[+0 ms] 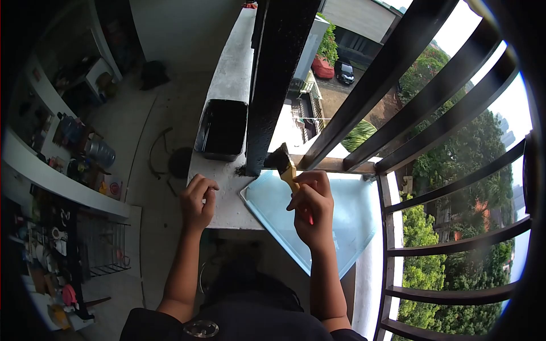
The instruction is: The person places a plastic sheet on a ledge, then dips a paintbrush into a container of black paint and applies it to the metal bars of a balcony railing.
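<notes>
Here's your right hand (311, 199), fingers pinched around the yellow handle of the paintbrush (289, 171), its dark bristles aimed at eleven o'clock, right up by the foot of the black post (277, 74); whether they touch it, you can't tell from this angle. Beneath that hand lies the light-blue tray (347, 227), one corner on the white ledge (227, 196). Over to your left hand (198, 202), at nine o'clock from the right: fingers loosely curled, and whether anything's inside, you can't tell. Just past twelve from it, the black container (203, 136) sits on the ledge. Dark railing bars (392, 85) fan out from one to four o'clock.
</notes>
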A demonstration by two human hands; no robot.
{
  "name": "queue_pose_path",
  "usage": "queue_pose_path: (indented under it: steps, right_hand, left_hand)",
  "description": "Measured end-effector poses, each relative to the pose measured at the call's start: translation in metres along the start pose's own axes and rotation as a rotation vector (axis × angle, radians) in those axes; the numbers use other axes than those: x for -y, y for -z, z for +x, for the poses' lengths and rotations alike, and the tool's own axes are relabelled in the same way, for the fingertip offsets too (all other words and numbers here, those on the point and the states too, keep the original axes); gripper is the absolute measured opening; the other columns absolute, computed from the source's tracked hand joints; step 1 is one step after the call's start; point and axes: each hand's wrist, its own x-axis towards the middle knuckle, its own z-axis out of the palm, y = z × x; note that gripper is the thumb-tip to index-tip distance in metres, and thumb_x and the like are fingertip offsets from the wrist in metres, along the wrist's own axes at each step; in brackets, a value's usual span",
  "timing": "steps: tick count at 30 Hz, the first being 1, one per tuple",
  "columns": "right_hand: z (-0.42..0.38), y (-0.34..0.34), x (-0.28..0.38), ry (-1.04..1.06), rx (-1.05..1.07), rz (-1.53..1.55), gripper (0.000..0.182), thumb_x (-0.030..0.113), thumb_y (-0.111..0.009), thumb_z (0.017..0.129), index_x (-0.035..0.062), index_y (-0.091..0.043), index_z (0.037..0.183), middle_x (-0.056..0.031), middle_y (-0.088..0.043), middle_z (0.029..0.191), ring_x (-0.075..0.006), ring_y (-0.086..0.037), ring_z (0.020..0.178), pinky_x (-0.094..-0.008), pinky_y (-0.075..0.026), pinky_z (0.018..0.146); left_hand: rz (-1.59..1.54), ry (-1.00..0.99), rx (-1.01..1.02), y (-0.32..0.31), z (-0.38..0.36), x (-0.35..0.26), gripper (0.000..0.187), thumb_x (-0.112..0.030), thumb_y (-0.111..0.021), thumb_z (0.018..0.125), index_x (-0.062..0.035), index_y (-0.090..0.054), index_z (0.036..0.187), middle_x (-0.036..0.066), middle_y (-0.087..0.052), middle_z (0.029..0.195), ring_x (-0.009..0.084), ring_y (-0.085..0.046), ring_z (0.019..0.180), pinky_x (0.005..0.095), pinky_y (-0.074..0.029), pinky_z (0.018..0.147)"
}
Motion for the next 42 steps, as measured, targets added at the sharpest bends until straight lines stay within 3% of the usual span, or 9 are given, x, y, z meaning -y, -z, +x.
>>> queue_pose_path:
  steps: [7, 13, 19, 21, 23, 29, 30, 34, 42]
  right_hand:
    - [0.006, 0.004, 0.004, -0.024, -0.04, 0.01, 0.013, -0.012, -0.056, 0.057, -0.0034, -0.054, 0.066, -0.0105, -0.049, 0.068, -0.0244, -0.052, 0.059, -0.0307, -0.048, 0.064]
    - [0.016, -0.022, -0.006, -0.079, -0.243, 0.143, 0.012, -0.015, -0.057, 0.065, -0.0035, -0.056, 0.067, -0.0089, -0.053, 0.073, -0.0216, -0.058, 0.066, -0.0335, -0.056, 0.075]
    - [0.019, -0.004, 0.019, -0.048, -0.042, 0.007, 0.016, -0.019, -0.055, 0.061, -0.0047, -0.056, 0.069, -0.0085, -0.048, 0.071, -0.02, -0.054, 0.06, -0.0274, -0.044, 0.058]
    - [0.018, -0.005, 0.018, -0.074, -0.158, 0.067, 0.015, -0.017, -0.055, 0.058, -0.0045, -0.055, 0.067, -0.0092, -0.048, 0.07, -0.0211, -0.056, 0.064, -0.0307, -0.056, 0.07]
    - [0.015, -0.019, 0.0, -0.038, -0.285, 0.006, 0.012, -0.017, -0.051, 0.058, -0.0071, -0.05, 0.064, -0.0097, -0.052, 0.08, -0.018, -0.063, 0.066, -0.0292, -0.057, 0.06]
    - [-0.008, -0.024, -0.012, -0.16, -0.282, 0.232, 0.012, -0.016, -0.048, 0.054, -0.0089, -0.05, 0.063, -0.0123, -0.052, 0.081, -0.0226, -0.067, 0.067, -0.0301, -0.057, 0.055]
    - [-0.001, -0.024, 0.002, -0.211, -0.362, 0.21, 0.013, -0.012, -0.045, 0.052, -0.0045, -0.052, 0.06, -0.0078, -0.049, 0.067, -0.019, -0.063, 0.064, -0.0346, -0.058, 0.086]
    - [0.009, -0.043, -0.001, -0.222, -0.422, 0.204, 0.019, -0.021, -0.048, 0.058, -0.0073, -0.053, 0.07, -0.0094, -0.051, 0.076, -0.0216, -0.066, 0.075, -0.0312, -0.059, 0.077]
    - [0.011, -0.026, 0.004, -0.192, -0.404, 0.116, 0.016, -0.017, -0.047, 0.054, -0.0063, -0.05, 0.065, -0.0075, -0.049, 0.072, -0.019, -0.059, 0.064, -0.0333, -0.058, 0.082]
  left_hand:
    - [-0.071, 0.034, 0.031, -0.001, 0.0, 0.003, 0.009, -0.004, -0.055, 0.086, -0.0012, -0.063, 0.083, 0.006, -0.055, 0.077, 0.015, -0.051, 0.061, 0.0278, -0.04, 0.055]
    - [-0.075, 0.004, 0.067, 0.003, 0.002, 0.002, 0.012, -0.006, -0.054, 0.089, -0.0027, -0.064, 0.084, 0.008, -0.059, 0.078, 0.0174, -0.058, 0.058, 0.0301, -0.047, 0.054]
    - [-0.117, -0.016, 0.118, 0.005, 0.002, 0.006, 0.011, -0.004, -0.054, 0.088, -0.0028, -0.064, 0.084, 0.008, -0.059, 0.078, 0.0176, -0.058, 0.058, 0.0288, -0.047, 0.054]
    - [-0.133, -0.027, 0.132, 0.006, 0.001, 0.006, 0.011, -0.004, -0.055, 0.088, -0.0028, -0.065, 0.084, 0.008, -0.059, 0.078, 0.0177, -0.058, 0.059, 0.0285, -0.047, 0.054]
    - [-0.15, -0.038, 0.14, 0.005, 0.003, 0.005, 0.01, -0.004, -0.055, 0.088, -0.0028, -0.065, 0.085, 0.008, -0.059, 0.079, 0.0178, -0.059, 0.06, 0.0282, -0.047, 0.054]
    - [-0.162, -0.042, 0.184, 0.01, 0.002, 0.003, 0.012, -0.005, -0.054, 0.088, -0.0023, -0.066, 0.085, 0.008, -0.059, 0.08, 0.0184, -0.06, 0.063, 0.0294, -0.049, 0.055]
    - [-0.16, -0.051, 0.197, 0.01, 0.001, 0.004, 0.012, -0.005, -0.054, 0.088, -0.0021, -0.066, 0.085, 0.008, -0.06, 0.08, 0.0188, -0.06, 0.063, 0.0296, -0.049, 0.055]
    - [-0.179, -0.049, 0.23, 0.01, 0.002, 0.002, 0.012, -0.005, -0.054, 0.088, -0.0018, -0.066, 0.085, 0.009, -0.06, 0.08, 0.0199, -0.062, 0.064, 0.0295, -0.051, 0.056]
    - [-0.177, -0.061, 0.238, 0.01, -0.001, 0.0, 0.011, -0.002, -0.054, 0.086, -0.0018, -0.065, 0.085, 0.009, -0.06, 0.08, 0.0196, -0.061, 0.062, 0.0301, -0.05, 0.056]
